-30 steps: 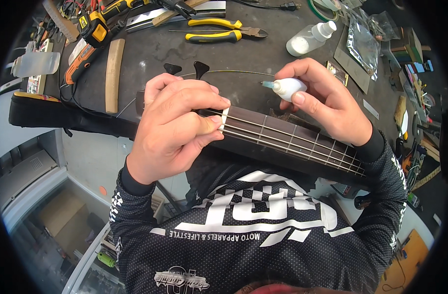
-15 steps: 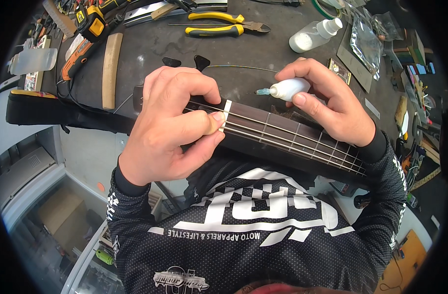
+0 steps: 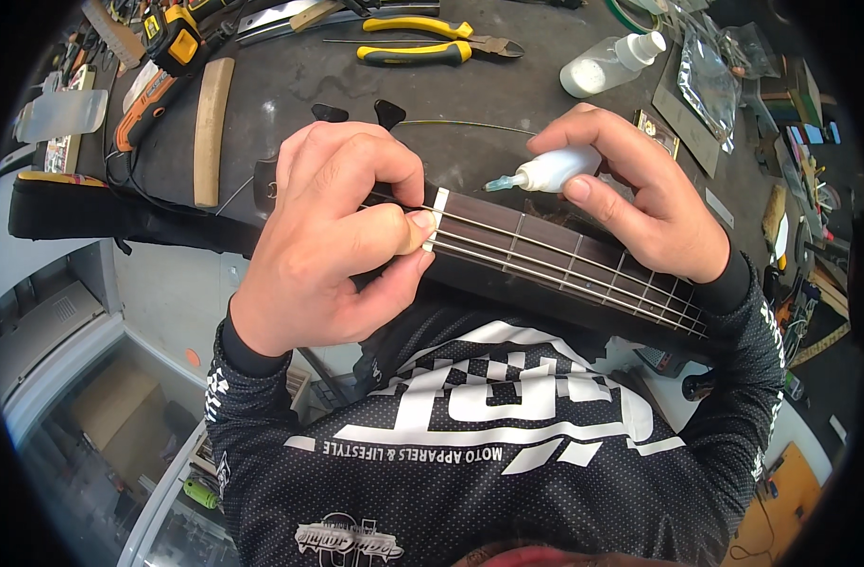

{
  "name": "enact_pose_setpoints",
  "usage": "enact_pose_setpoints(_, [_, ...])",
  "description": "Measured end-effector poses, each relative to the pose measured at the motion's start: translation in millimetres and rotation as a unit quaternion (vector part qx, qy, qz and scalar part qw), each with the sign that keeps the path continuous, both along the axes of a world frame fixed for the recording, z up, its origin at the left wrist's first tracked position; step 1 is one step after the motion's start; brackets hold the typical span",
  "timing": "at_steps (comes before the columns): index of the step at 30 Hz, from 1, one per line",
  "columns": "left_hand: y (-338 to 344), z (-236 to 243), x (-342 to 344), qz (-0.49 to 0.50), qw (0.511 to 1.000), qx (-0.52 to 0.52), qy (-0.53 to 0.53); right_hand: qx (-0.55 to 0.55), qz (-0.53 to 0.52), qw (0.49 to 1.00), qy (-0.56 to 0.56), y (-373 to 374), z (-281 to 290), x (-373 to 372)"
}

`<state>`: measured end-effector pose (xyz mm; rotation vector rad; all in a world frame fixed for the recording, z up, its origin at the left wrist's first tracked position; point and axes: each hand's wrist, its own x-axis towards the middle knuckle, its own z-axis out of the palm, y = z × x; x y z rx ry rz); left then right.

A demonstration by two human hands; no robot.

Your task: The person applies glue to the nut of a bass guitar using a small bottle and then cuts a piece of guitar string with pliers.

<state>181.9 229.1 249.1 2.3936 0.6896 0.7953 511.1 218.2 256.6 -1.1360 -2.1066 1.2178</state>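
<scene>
The neck of a bass guitar [image 3: 592,248] runs across the bench edge in front of me, its dark fretboard strung with thick metal strings. At the white nut [image 3: 438,213], my left hand [image 3: 333,231] has its fingers curled, thumb and index finger pinched on a string. Most of the headstock is hidden behind that hand; two black tuning pegs [image 3: 389,114] show past it. A small white squeeze bottle [image 3: 562,170] with a translucent bluish tip is gripped in my right hand [image 3: 644,194]. Its tip points left, just beyond the nut and apart from the strings.
Yellow-and-black cutting pliers [image 3: 422,54] lie on the dark bench [image 3: 290,76]. A clear spray bottle [image 3: 611,64] stands at the right. Towards the left are a curved wooden piece [image 3: 213,132], an orange tool [image 3: 148,109] and a yellow tape measure [image 3: 172,38].
The squeeze bottle has tilted so its tip sits slightly lower and nearer the nut. My left hand keeps its pinch at the nut, barely shifted.
</scene>
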Motion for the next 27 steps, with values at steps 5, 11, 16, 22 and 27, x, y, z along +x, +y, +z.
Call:
enact_pose_setpoints(5, [-0.4,0.5,-0.5,0.002,1.0,-0.002,0.002,0.015,0.005,1.0,-0.011,1.6,1.9,-1.7])
enact_pose_setpoints(11, [-0.6,1.3,-0.1,0.004,1.0,-0.002,0.004,-0.009,0.004,1.0,-0.022,2.5,6.6,-2.5])
enact_pose_setpoints(16, [-1.3,0.4,0.9,0.01,1.0,-0.004,0.0,0.0,0.009,1.0,-0.027,3.8,5.9,-2.6])
enact_pose_setpoints(22, [-0.3,-0.3,0.6,0.01,1.0,-0.003,-0.003,0.006,0.007,1.0,-0.026,4.7,6.7,-3.5])
enact_pose_setpoints(27, [0.5,-1.0,-0.1,0.002,1.0,0.0,-0.002,0.016,0.012,0.999,-0.028,6.1,6.0,-4.4])
